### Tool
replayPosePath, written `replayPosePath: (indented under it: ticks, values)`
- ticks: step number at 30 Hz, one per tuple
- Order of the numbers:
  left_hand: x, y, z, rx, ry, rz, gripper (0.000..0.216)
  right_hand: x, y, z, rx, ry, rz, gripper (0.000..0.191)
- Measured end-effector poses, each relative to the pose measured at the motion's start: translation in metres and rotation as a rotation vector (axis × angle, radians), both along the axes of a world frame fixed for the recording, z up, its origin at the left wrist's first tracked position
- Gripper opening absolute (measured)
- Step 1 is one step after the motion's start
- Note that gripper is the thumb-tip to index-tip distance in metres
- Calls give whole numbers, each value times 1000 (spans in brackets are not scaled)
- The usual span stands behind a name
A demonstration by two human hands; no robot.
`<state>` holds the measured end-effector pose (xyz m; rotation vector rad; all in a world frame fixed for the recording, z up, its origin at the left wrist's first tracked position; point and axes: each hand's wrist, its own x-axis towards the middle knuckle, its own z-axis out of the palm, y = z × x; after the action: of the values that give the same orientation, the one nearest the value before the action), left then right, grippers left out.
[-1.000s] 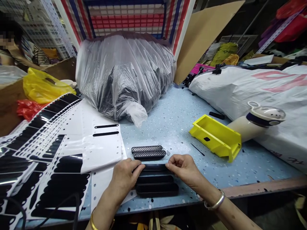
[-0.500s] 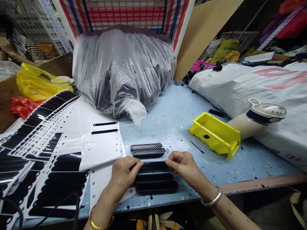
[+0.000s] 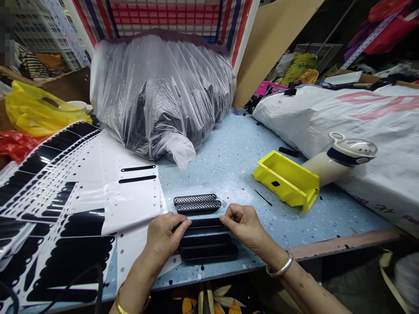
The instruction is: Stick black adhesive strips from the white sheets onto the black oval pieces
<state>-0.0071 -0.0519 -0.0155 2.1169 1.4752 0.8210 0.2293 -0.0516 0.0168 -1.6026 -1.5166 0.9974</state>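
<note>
My left hand (image 3: pixel 163 237) and my right hand (image 3: pixel 244 224) each pinch one end of a long black plastic strip (image 3: pixel 205 223) lying at the near edge of the blue table (image 3: pixel 229 161). Two more black oblong parts (image 3: pixel 209 250) lie side by side just in front of it, between my wrists. Two perforated grille pieces (image 3: pixel 196 203) rest on the table just beyond my fingers. Both hands have fingers closed on the strip's ends.
White sheets with black oblong stickers (image 3: pixel 62 209) cover the left side. A big clear bag of black parts (image 3: pixel 160 96) stands at the back. A yellow plastic tray (image 3: pixel 286 181) and a cream handheld device (image 3: pixel 340 159) lie at right against a white sack (image 3: pixel 360 126).
The hands keep the same grip on the black strip. The view has drifted slightly right and down, so everything sits a little further left in the picture.
</note>
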Motion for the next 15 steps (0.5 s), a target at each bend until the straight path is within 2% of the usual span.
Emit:
replayPosePath:
  ticks: [15]
  values:
    - [0, 0, 0, -28, -24, 4, 17, -1, -5, -2, 142, -182, 5, 25]
